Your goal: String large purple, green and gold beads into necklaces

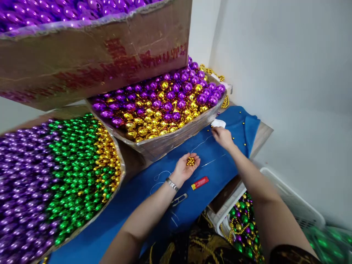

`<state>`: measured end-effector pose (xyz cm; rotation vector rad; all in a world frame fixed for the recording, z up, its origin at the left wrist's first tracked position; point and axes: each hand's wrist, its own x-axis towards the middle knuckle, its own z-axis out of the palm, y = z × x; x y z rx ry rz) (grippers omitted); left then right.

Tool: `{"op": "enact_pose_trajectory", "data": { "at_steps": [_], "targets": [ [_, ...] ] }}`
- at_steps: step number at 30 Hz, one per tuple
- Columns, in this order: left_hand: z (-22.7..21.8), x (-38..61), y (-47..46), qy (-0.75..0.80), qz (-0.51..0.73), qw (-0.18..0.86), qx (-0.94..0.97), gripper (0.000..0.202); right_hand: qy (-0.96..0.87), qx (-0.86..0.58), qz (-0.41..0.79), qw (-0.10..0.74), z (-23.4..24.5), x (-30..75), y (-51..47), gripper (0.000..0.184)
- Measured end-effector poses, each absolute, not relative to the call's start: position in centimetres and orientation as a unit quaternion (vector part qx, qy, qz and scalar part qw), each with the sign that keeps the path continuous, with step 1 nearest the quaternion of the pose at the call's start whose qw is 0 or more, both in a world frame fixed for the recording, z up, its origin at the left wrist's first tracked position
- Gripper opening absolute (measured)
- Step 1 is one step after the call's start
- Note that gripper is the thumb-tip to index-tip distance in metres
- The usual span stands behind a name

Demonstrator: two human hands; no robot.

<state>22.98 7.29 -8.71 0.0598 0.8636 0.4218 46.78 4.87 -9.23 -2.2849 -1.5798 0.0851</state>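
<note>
My left hand [186, 167] lies palm up on the blue cloth [129, 212], cupped round a small heap of gold beads [190, 161]. A metal watch band circles its wrist. My right hand [222, 136] reaches further away, fingers bent down onto the cloth beside a white scrap [218, 123] and a few loose gold beads [243, 124]. What its fingertips pinch is too small to make out. Thin white thread [202, 143] runs across the cloth between the two hands.
A red lighter [200, 182] and small snips [178, 200] lie near my left wrist. Trays of purple and gold balls [162, 104] and of purple, green and gold beads [55, 172] crowd the left. A cardboard box [90, 51] hangs above. A white basket of beads [242, 223] sits low right.
</note>
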Motion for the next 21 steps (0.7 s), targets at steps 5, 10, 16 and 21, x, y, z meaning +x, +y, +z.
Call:
{"op": "enact_pose_trajectory", "data": {
  "at_steps": [5,10,16,21],
  "targets": [
    [-8.6,22.8,7.2,0.435,0.176,0.882,0.033,0.032,-0.498,-0.857,0.031,0.124,-11.7,51.9,6.7,0.026],
    [-8.5,23.4,7.3,0.429,0.158,0.888,0.043,0.032,-0.524,-0.843,0.017,0.122,-13.2,51.0,8.4,0.032],
    [-8.2,23.8,7.7,0.429,0.154,0.888,0.066,0.031,-0.607,-0.784,0.02,0.125,-13.7,49.2,9.3,0.028],
    [-7.9,24.3,8.2,0.42,0.163,0.89,0.071,0.029,-0.632,-0.766,0.031,0.115,-12.9,49.9,8.9,0.022]
  ]
}}
